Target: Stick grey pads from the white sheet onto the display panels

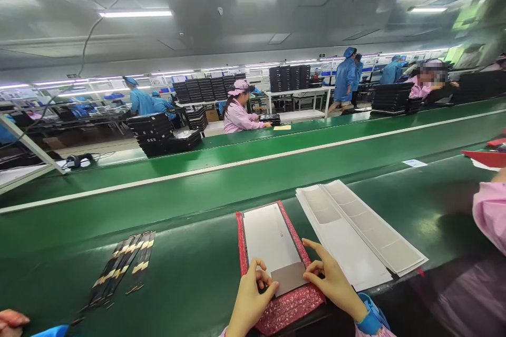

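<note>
A flat panel with a white face and thin dark edges (264,234) lies on red bubble wrap (290,308) in front of me. Across the panel's near end is a small grey rectangular sheet (289,277). My left hand (255,292) pinches the sheet's left corner between thumb and fingers. At its right edge, my right hand (330,276) grips with the thumb and a finger, the index finger raised. Whether the sheet is stuck down or only resting, I cannot tell. To the right lie white sheets carrying similar grey rectangles (367,221).
Dark strips with gold-coloured bands (122,263) lie at left. A co-worker's hand (13,319) shows bottom left, another's pink sleeve (490,216) at right. Beyond the green belt (237,174), a person in pink (243,110) sits near stacked black trays (150,129).
</note>
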### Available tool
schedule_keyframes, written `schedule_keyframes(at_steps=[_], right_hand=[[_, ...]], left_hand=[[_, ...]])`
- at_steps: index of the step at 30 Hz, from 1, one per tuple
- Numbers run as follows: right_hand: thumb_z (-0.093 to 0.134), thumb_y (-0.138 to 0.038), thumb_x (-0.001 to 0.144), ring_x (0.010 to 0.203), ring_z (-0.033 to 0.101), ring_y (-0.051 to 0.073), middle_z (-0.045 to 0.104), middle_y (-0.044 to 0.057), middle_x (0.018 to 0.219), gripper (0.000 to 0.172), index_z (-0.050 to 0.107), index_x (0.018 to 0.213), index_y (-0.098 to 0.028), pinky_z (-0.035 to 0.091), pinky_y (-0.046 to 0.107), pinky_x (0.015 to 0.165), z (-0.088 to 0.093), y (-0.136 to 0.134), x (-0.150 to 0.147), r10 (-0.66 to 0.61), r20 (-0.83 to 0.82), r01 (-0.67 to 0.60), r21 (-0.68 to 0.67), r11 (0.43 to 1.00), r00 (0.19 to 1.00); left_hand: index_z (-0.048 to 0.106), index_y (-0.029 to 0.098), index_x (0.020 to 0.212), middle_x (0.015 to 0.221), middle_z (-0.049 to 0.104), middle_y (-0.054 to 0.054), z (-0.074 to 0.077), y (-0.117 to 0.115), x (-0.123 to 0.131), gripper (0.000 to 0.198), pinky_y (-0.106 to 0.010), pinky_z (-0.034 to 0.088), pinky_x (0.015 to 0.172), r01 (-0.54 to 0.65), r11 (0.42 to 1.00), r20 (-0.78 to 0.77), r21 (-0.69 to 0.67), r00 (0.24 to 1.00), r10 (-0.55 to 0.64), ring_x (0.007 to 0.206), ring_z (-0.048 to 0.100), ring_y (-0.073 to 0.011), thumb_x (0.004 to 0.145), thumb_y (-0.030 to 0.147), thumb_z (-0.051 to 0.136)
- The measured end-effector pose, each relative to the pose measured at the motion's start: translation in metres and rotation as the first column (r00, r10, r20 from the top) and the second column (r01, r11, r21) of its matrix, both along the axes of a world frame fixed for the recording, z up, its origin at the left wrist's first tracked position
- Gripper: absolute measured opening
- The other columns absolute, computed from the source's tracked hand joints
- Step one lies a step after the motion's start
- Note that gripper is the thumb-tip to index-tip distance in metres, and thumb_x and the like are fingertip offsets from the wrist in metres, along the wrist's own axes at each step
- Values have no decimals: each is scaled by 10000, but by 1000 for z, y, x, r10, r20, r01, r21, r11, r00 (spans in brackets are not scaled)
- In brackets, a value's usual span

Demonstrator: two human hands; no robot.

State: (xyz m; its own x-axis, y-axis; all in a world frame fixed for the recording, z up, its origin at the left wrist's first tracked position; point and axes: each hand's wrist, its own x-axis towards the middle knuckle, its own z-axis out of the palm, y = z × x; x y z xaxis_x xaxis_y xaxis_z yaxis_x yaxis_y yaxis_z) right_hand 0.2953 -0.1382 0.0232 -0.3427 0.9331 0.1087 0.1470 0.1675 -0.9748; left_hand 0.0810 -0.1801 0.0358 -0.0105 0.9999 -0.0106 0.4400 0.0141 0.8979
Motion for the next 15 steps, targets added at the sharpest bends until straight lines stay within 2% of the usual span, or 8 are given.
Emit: schedule_keyframes(at_steps=[9,15], right_hand=[[503,-181,752,676,605,93,509,59,1206,566,346,1288,-275,496,275,638,-1,0,0,17,45,-18,27,999,999],[501,-161,756,699,598,117,596,-4,880,569,339,1294,-251,479,262,641,-2,0,1,31,79,-34,38,999,996]], left_hand=[[374,239,828,586,614,70,-3,0,0,250,-230,362,592,-1,1000,-4,-7,1000,1,563,509,-124,700,255,588],[371,239,838,592,621,72,-4,0,0,250,-224,363,594,5,1000,-3,6,1000,-5,564,509,-119,705,232,583]])
